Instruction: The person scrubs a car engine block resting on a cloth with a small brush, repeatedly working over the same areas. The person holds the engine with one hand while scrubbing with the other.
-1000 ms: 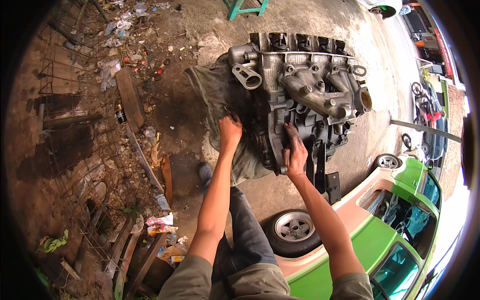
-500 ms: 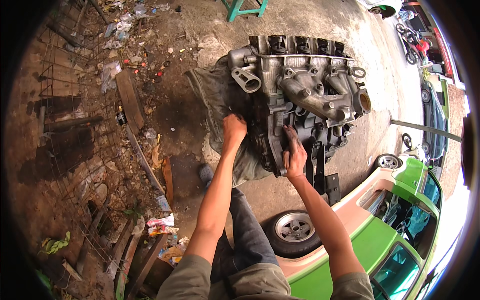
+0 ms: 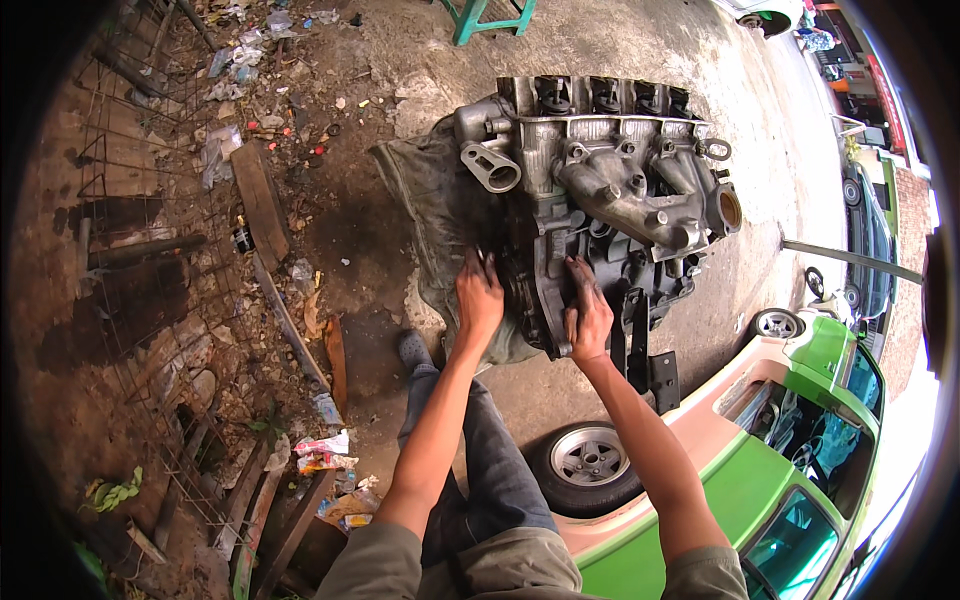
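Note:
A greasy car engine [image 3: 560, 225] rests on a dark, dirty cloth [image 3: 400, 170] spread over the ground in front of me. Its bare metal intake manifold [image 3: 610, 185] faces up and to the right. My left hand [image 3: 480, 300] is beside the engine's blackened left end, fingers extended and a little apart, their tips dark; whether they touch the engine I cannot tell. Fingers stretched out, my right hand [image 3: 590, 318] lies against the engine's near edge, thumb apart from the blackened fingers.
A loose wheel [image 3: 590, 455] lies at my right, next to a green and pink car [image 3: 690, 480]. A metal bracket [image 3: 662, 380] sticks out from the engine. Wood planks [image 3: 262, 200] and litter cover the left side. A green stool [image 3: 490, 18] stands at the far edge.
My left hand has drawn back toward me and its curled fingers have straightened. My right hand stays nearly in place. My left foot has shifted slightly. A red motorbike at far right is gone from view.

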`<action>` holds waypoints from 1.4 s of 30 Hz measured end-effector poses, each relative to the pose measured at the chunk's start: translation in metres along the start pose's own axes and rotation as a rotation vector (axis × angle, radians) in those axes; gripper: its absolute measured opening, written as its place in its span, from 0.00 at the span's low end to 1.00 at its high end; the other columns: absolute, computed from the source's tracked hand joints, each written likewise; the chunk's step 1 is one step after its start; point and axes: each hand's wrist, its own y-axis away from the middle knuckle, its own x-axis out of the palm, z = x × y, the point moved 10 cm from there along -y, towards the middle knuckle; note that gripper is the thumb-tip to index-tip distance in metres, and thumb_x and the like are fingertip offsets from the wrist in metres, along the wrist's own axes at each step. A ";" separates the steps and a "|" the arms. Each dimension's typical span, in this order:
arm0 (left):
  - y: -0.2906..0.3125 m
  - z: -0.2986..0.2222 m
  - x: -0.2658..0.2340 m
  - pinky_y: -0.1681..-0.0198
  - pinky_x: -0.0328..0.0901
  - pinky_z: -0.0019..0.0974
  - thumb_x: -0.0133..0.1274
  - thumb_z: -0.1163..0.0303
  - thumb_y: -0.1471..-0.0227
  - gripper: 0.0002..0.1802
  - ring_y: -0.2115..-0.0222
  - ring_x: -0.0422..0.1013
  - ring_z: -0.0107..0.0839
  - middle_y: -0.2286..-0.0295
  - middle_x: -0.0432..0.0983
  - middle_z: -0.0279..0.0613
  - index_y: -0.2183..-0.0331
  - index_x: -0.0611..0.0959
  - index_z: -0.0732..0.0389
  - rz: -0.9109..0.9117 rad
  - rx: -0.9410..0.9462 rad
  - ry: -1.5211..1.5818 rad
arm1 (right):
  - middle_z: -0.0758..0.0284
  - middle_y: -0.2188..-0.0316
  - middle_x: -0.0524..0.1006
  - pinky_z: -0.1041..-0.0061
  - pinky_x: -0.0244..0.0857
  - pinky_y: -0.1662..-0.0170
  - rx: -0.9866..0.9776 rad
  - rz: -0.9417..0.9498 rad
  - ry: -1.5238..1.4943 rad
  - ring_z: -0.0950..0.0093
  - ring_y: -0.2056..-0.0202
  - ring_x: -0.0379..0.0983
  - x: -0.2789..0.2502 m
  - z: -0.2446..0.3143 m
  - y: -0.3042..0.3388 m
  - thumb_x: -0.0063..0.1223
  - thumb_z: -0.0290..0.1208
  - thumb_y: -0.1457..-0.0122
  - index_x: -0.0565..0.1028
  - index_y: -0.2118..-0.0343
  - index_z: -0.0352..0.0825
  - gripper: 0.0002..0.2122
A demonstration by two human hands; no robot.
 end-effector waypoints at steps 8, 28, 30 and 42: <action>0.096 0.028 0.008 0.59 0.68 0.50 0.49 0.81 0.44 0.11 0.62 0.70 0.59 0.60 0.70 0.64 0.58 0.74 0.72 0.016 0.221 0.054 | 0.52 0.41 0.68 0.64 0.62 0.40 -0.006 -0.006 -0.009 0.54 0.41 0.67 0.000 0.001 0.000 0.42 0.22 0.54 0.66 0.38 0.36 0.33; 0.024 0.064 -0.058 0.76 0.63 0.35 0.45 0.67 0.33 0.14 0.82 0.69 0.31 0.82 0.73 0.45 0.64 0.75 0.70 -0.197 -0.163 0.355 | 0.52 0.41 0.69 0.63 0.62 0.39 -0.016 -0.022 -0.007 0.54 0.41 0.67 0.001 -0.002 0.001 0.43 0.27 0.50 0.67 0.38 0.37 0.31; 0.007 0.045 -0.057 0.78 0.62 0.40 0.45 0.69 0.35 0.14 0.84 0.70 0.43 0.85 0.72 0.52 0.66 0.74 0.73 -0.214 0.021 0.022 | 0.52 0.41 0.69 0.63 0.62 0.39 -0.009 -0.019 -0.008 0.53 0.41 0.67 0.001 -0.003 0.002 0.43 0.28 0.49 0.67 0.38 0.37 0.30; -0.048 0.032 -0.003 0.73 0.63 0.56 0.46 0.74 0.41 0.12 0.74 0.72 0.65 0.79 0.73 0.69 0.70 0.74 0.77 0.097 -0.037 -0.084 | 0.53 0.41 0.69 0.64 0.64 0.41 -0.034 -0.031 -0.001 0.54 0.42 0.67 -0.001 0.002 0.001 0.42 0.22 0.54 0.67 0.38 0.37 0.33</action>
